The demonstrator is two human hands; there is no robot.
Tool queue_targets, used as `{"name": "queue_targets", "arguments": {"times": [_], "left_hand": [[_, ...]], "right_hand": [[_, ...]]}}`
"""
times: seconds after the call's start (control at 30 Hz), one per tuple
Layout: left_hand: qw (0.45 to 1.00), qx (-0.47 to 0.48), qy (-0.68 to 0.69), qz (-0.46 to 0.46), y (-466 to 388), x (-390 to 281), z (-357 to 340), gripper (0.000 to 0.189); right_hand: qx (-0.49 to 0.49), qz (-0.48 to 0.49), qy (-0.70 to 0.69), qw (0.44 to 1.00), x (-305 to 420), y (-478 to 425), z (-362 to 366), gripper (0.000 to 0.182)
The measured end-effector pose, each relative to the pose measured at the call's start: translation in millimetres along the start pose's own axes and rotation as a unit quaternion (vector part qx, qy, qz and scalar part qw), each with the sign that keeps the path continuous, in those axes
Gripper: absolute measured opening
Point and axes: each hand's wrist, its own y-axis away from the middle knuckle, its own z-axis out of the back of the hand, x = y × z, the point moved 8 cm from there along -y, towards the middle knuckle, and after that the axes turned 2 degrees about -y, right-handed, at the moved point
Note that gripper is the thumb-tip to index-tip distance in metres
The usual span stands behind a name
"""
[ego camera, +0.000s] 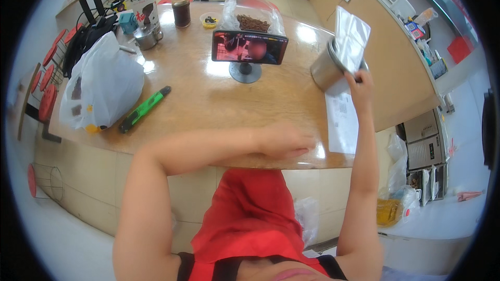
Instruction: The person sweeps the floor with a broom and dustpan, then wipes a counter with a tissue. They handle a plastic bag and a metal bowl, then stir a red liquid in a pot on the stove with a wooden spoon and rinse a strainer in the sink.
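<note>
At the right end of the table, my right hand (360, 82) grips the rim of a stainless steel container (326, 72). A silvery, shiny pouch (351, 35) sticks up out of its mouth, and whether my fingers also touch the pouch is unclear. My left hand (287, 140) is low over the near table edge, blurred, with its fingers curled downward; its palm is hidden. Between the hands lies a white printed paper (341, 125), partly under the container. A phone (250, 47) playing a video stands on a round-based holder (245, 72) in front of me.
On the wooden table (234, 105) are a green-and-black utility knife (144, 110), a stuffed white plastic bag (109, 80), a steel cup (147, 39), a jar of dark liquid (181, 9), a small tub (210, 20) and a clear bag of brown shreds (253, 22). A counter (384, 58) adjoins the right side.
</note>
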Motion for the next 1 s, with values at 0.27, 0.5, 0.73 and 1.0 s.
{"name": "queue_targets", "arguments": {"times": [0.27,0.5,0.73,1.0], "left_hand": [[0.960,-0.227,-0.134,-0.097,-6.8,-53.6,38.7,0.060],[0.958,-0.131,-0.209,-0.148,-24.4,-137.7,27.1,0.033],[0.965,-0.103,-0.160,-0.182,-18.0,-183.5,-5.4,0.029],[0.944,-0.204,-0.078,-0.249,12.2,-233.0,-23.0,0.035]], "right_hand": [[-0.033,0.016,-0.032,0.999,133.0,166.3,134.5,0.025],[-0.045,-0.003,-0.067,0.997,201.4,226.8,158.5,0.027],[-0.304,-0.114,-0.339,0.883,157.2,287.7,167.0,0.032],[-0.110,-0.488,-0.790,0.353,160.1,405.0,47.4,0.036]]}}
